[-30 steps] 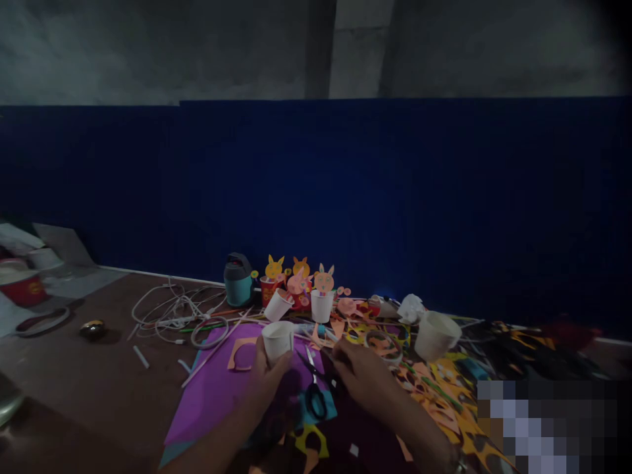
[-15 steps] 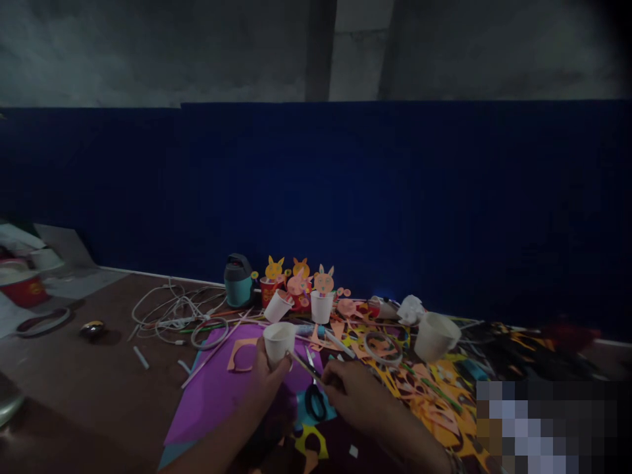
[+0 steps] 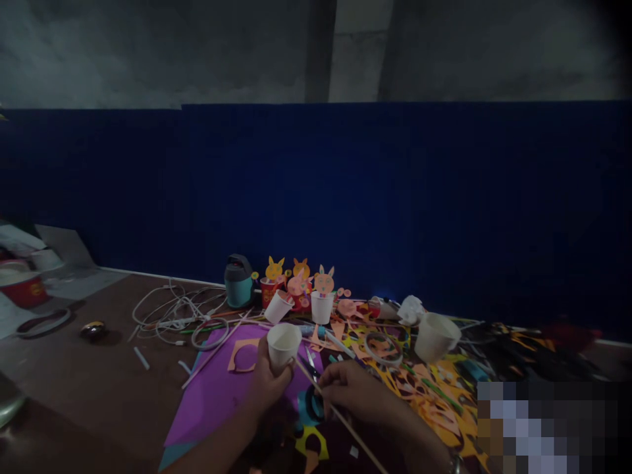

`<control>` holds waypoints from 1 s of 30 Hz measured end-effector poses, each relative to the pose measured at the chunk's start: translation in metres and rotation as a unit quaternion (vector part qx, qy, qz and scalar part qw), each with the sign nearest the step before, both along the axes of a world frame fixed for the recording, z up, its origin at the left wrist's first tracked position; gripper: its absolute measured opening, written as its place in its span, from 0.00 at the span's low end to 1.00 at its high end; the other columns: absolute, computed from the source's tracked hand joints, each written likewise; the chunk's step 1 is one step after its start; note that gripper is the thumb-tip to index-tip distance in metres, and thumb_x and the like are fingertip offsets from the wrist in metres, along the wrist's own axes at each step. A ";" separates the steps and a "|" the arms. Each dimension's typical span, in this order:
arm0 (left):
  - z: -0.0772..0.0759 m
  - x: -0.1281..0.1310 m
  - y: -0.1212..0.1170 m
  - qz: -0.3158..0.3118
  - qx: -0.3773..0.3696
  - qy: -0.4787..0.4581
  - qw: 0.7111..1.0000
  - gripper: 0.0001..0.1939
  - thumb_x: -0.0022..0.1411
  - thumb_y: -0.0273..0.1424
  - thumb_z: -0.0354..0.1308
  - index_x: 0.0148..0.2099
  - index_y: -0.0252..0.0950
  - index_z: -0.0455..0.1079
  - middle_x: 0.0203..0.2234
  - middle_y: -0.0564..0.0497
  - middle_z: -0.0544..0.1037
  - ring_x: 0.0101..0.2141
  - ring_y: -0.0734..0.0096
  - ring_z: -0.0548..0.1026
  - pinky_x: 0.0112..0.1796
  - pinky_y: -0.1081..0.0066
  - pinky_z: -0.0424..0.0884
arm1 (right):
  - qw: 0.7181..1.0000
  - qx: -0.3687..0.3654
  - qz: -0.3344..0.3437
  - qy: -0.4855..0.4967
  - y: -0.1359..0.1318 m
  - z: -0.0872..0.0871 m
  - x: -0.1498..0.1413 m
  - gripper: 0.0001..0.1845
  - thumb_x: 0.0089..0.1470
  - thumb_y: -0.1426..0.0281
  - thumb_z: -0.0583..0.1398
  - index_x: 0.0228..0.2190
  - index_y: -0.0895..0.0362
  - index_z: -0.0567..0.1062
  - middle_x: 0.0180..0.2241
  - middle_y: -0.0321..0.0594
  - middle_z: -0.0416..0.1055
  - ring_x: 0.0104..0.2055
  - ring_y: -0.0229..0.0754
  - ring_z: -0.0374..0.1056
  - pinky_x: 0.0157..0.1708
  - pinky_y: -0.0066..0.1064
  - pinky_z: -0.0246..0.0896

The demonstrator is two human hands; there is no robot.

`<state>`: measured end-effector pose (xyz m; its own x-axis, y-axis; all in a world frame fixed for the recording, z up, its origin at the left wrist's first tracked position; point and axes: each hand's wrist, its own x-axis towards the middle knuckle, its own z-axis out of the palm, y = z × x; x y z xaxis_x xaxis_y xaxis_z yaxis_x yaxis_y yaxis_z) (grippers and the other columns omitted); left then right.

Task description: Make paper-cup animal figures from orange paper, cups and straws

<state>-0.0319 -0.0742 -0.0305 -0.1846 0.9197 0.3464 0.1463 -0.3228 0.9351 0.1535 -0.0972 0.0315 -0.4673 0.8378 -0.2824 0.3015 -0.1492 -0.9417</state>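
- while the left hand (image 3: 269, 385) holds a white paper cup (image 3: 284, 347) over the purple sheet (image 3: 210, 398), its mouth up and leaning slightly, the right hand (image 3: 353, 392) has a thin stick (image 3: 351, 429) aimed at it.
- left fingers are wrapped around the cup's side, thumb on the near side; right fingers look closed in a pinch on the stick.
- the stick's far end lies right by the cup's outer wall; whether they touch, i cannot tell.
- as i judge it, the step in hand is bringing stick and cup together, and moving that tip any further calls for a steady cup and a light, exact pinch.
- scissors (image 3: 315, 400) lie under the stick, close to the right fingers, so they'd want a bit of care.
- an orange sheet with a round hole (image 3: 237, 363) is on the purple sheet, beside the left hand.
- behind stands a white cup with a rabbit-like paper head (image 3: 322, 309), near a tilted white cup (image 3: 278, 307); paper scraps (image 3: 437, 421) spread to the right.
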 end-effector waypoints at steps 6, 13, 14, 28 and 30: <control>-0.005 0.008 -0.009 -0.037 0.008 -0.006 0.999 0.28 0.44 0.40 0.60 0.48 0.38 0.61 0.39 0.47 0.74 0.37 0.62 0.74 0.38 0.67 0.71 | 0.993 -0.036 -0.044 0.099 -0.003 -0.011 -0.015 0.11 0.43 0.67 0.59 0.29 0.62 0.70 0.19 0.35 0.71 0.18 0.31 0.61 0.18 0.22 0.50; 0.000 0.006 -0.010 -0.018 -0.011 0.002 1.000 0.29 0.46 0.31 0.57 0.52 0.39 0.58 0.37 0.50 0.73 0.36 0.65 0.73 0.38 0.67 0.70 | 0.991 -0.057 -0.033 0.114 -0.009 -0.008 -0.018 0.17 0.44 0.62 0.61 0.33 0.62 0.72 0.23 0.37 0.73 0.23 0.35 0.65 0.19 0.23 0.56; 0.001 0.005 -0.009 -0.013 -0.005 0.008 1.000 0.29 0.45 0.30 0.57 0.52 0.40 0.58 0.36 0.50 0.73 0.36 0.65 0.73 0.38 0.67 0.70 | 0.993 -0.060 -0.020 0.103 -0.010 -0.007 -0.018 0.16 0.44 0.62 0.61 0.33 0.62 0.73 0.22 0.37 0.73 0.22 0.34 0.65 0.19 0.23 0.55; -0.004 0.004 -0.010 -0.060 -0.021 0.014 0.998 0.27 0.47 0.42 0.58 0.49 0.36 0.63 0.32 0.48 0.75 0.35 0.61 0.73 0.40 0.63 0.70 | 0.988 -0.083 -0.041 0.121 -0.009 -0.012 -0.024 0.13 0.40 0.63 0.60 0.24 0.61 0.71 0.15 0.34 0.68 0.13 0.30 0.56 0.13 0.22 0.45; -0.004 0.004 -0.010 -0.055 -0.020 0.006 0.998 0.29 0.46 0.42 0.58 0.50 0.36 0.63 0.35 0.46 0.75 0.35 0.60 0.74 0.39 0.63 0.71 | 0.988 -0.083 -0.045 0.123 -0.009 -0.013 -0.024 0.12 0.40 0.64 0.60 0.26 0.61 0.72 0.15 0.34 0.68 0.12 0.30 0.55 0.13 0.22 0.44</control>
